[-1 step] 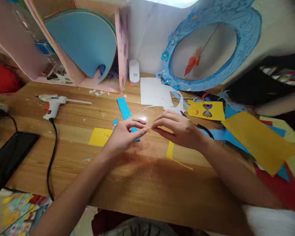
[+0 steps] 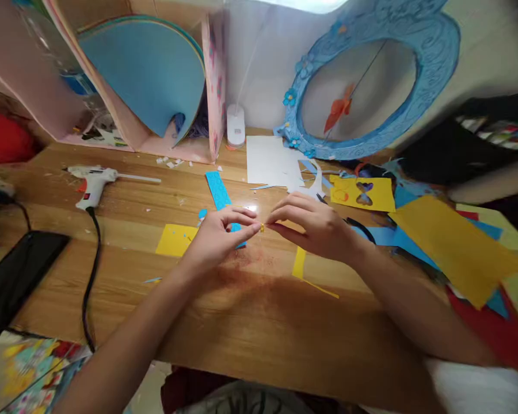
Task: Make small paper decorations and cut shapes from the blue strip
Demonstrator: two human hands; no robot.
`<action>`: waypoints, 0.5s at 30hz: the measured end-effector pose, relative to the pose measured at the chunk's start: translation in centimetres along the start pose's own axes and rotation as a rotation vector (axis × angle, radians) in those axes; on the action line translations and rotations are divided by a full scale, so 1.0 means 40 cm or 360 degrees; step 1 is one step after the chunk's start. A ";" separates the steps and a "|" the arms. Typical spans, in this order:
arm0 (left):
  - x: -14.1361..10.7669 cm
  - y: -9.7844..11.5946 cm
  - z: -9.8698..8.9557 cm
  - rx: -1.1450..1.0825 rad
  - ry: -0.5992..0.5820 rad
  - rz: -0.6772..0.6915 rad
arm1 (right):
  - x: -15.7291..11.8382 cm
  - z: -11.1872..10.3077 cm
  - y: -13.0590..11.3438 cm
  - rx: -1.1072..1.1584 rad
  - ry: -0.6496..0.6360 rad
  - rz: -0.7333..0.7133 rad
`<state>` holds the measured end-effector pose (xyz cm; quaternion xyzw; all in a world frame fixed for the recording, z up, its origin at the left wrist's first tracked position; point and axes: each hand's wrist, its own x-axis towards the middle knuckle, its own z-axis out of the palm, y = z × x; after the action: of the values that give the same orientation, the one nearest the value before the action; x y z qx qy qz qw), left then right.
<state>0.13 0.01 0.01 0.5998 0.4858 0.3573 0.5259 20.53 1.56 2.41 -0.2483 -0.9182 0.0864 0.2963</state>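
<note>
Between my two hands, over the middle of the wooden desk, is a tiny yellow piece (image 2: pixel 262 227), too small to name more exactly. My left hand (image 2: pixel 218 233) pinches it between thumb and fingers. From the other side, the fingertips of my right hand (image 2: pixel 308 224) are closed together and meet the same piece. Under my left fingers lies a blue strip (image 2: pixel 218 190) with shapes drawn on it, partly covered. Beside my left wrist is a yellow sheet (image 2: pixel 172 240) with small scraps on it. A narrow yellow offcut (image 2: pixel 299 263) lies below my right hand.
A glue gun (image 2: pixel 92 181) with its black cable and a black phone-like slab (image 2: pixel 23 282) lie left. Behind stand a pink shelf box (image 2: pixel 213 86) and a blue oval frame (image 2: pixel 435 63). White paper (image 2: pixel 267 158), a yellow cut-out sheet (image 2: pixel 349 192) and coloured sheets (image 2: pixel 453 241) lie right.
</note>
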 end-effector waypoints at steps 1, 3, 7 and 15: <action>0.001 0.001 0.003 0.0007 0.0003 0.0002 | 0.001 0.002 0.000 0.0009 0.0003 0.0026; 0.001 0.002 0.007 0.0021 0.0011 0.0009 | 0.002 0.006 -0.001 0.0033 0.0006 0.0071; 0.000 0.006 0.008 0.0046 0.0028 0.0026 | 0.002 0.008 -0.004 0.0106 0.0003 0.0150; 0.000 0.008 0.012 0.0099 -0.0002 0.0033 | 0.000 0.003 -0.007 0.0353 -0.0088 0.0386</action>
<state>0.64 -0.11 0.22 0.6210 0.4901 0.3472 0.5036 20.34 1.31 2.42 -0.3207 -0.8741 0.2291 0.2840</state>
